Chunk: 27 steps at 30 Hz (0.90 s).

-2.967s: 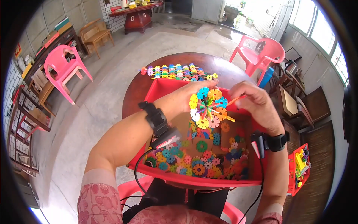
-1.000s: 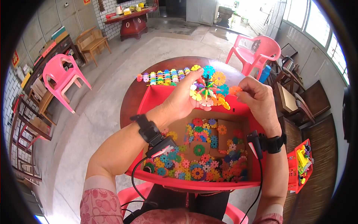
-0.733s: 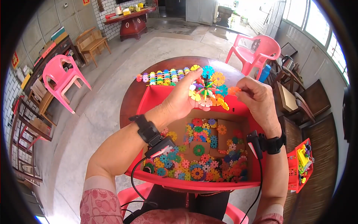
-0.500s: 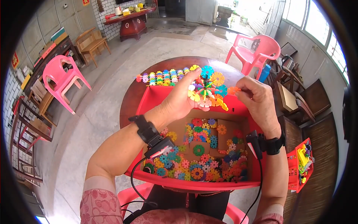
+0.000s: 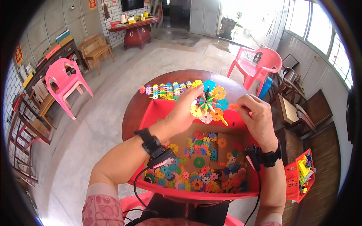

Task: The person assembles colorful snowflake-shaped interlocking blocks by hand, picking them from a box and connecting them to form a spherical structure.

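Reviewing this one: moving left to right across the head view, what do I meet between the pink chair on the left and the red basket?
Pink chair, left hand, wheel of plastic discs, orange disc, right hand, red basket.

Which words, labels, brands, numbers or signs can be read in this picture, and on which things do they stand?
No text can be quoted with certainty.
Upper red wall sign: yellow marks, too small to read.
Far-left red wall sign: yellow marks, too small to read.
Left wrist device: no letters distinguishable.
Wheel of notched discs in the left hand: no writing visible.
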### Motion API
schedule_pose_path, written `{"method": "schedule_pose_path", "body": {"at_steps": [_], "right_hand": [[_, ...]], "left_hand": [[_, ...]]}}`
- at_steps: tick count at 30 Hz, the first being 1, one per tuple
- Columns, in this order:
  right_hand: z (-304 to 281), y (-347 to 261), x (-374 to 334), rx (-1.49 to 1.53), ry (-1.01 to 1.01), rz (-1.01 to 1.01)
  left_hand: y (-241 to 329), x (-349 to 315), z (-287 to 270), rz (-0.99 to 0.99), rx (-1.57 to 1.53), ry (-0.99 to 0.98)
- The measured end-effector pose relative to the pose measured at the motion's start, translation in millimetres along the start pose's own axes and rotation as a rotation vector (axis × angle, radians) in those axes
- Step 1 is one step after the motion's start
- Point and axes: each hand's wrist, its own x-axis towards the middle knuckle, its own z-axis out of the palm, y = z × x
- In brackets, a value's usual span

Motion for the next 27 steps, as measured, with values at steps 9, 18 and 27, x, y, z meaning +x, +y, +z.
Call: {"method": "schedule_pose_path", "body": {"at_steps": [9,18,27], "right_hand": [[0.4,0.1,0.1,0.003,0.007,-0.017],[3.4,0.7,0.0,0.050,0.016,-0.026],[-4.4,-0.5,1.1,0.067,0.082,0.032]], "left_hand": [[-2.9,0.2,1.3,0.094,0.204,0.023],[-2.5,1.5,-0.2,0.012,0.128,0.047],[4.1,-2.0,0.9,-0.137,0.062,-0.012]]}}
